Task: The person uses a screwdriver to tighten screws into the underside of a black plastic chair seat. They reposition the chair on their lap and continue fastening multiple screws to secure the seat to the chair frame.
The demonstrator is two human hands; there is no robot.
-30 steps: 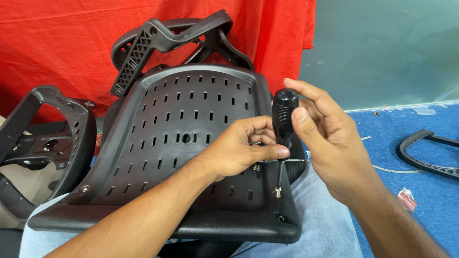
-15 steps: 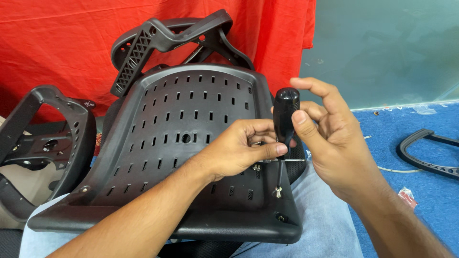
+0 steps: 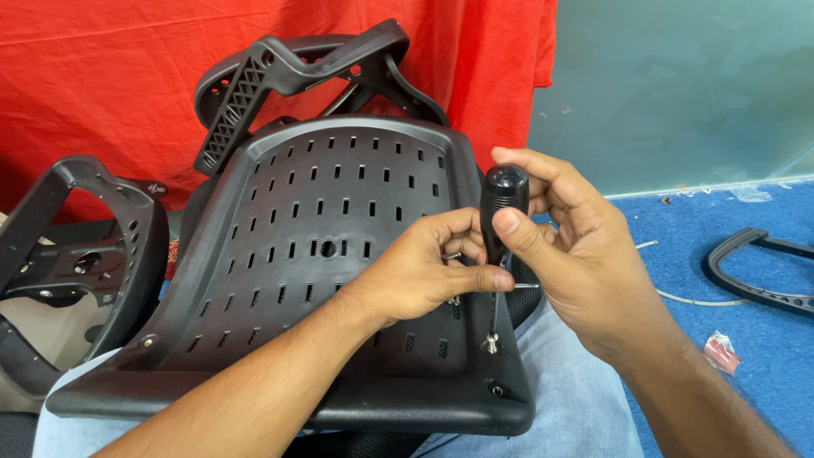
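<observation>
A black perforated plastic chair shell [image 3: 314,246] rests on my lap. My right hand [image 3: 585,254] grips the black handle of a screwdriver [image 3: 502,203], which stands upright with its tip on a screw [image 3: 491,343] near the shell's right front edge. My left hand [image 3: 424,271] lies on the shell and pinches the screwdriver's shaft just below the handle. A second screw hole [image 3: 497,390] shows at the shell's front right corner.
A black armrest frame [image 3: 76,254] stands to the left, and another black chair part [image 3: 297,76] leans behind the shell against red cloth [image 3: 102,76]. On the blue floor [image 3: 729,280] to the right lie a curved black piece [image 3: 755,271] and a small red wrapper [image 3: 721,352].
My right hand's fingers have shifted around the screwdriver handle, with the fingers closing over its top. The left hand and the shell have stayed put.
</observation>
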